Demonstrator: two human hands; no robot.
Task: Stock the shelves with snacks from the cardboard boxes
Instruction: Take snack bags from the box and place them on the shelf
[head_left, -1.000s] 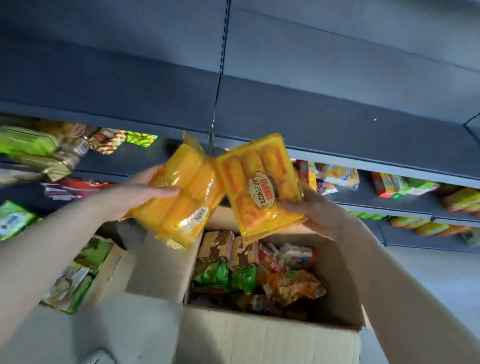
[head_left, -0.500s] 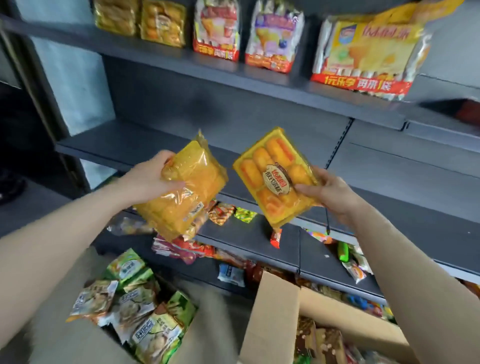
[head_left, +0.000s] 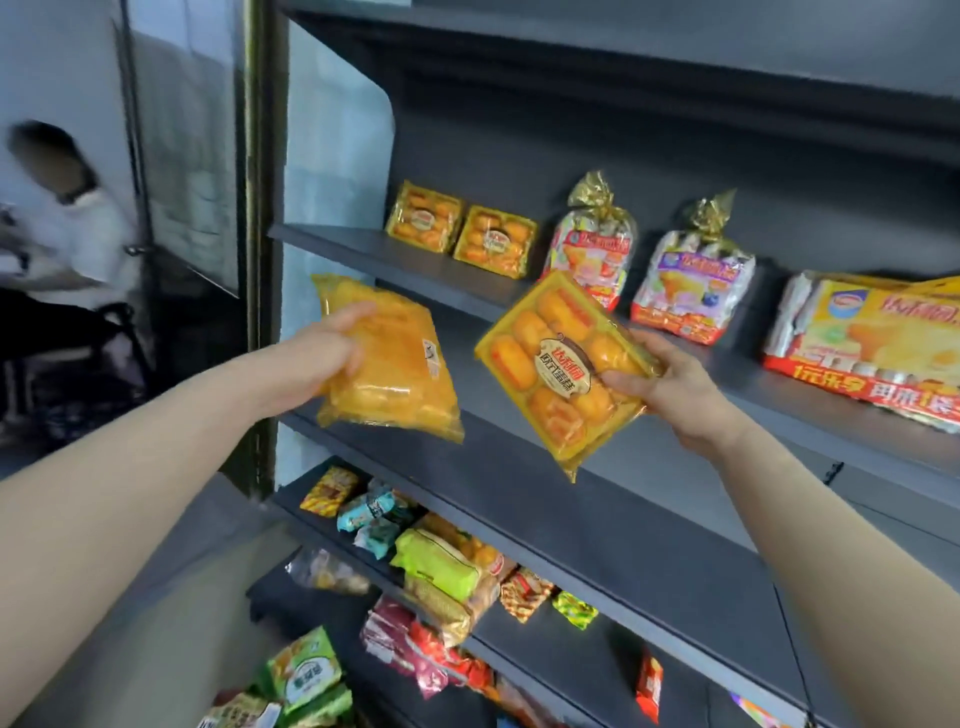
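Between the two lower shelf boards, held in the air in front of the rack, are two yellow cake packs. The left hand (head_left: 324, 358) grips the left pack (head_left: 395, 364) by its left edge. The right hand (head_left: 672, 387) pinches the right pack (head_left: 550, 364) at its right edge, thumb on the printed face.

Both look light. They are thin film over soft cakes, so the film will slide and the cakes will crush. An edge hold with little squeeze suits them.

The right pack shows its label to the camera, long axis tilted from upper left down to lower right. The left pack shows its plain back, long axis roughly upright.

Farther up, two matching packs (head_left: 423, 223) lean at the back of the upper shelf (head_left: 358, 252), with bare board to their left. Gold-tied snack bags (head_left: 592, 254) stand to their right.
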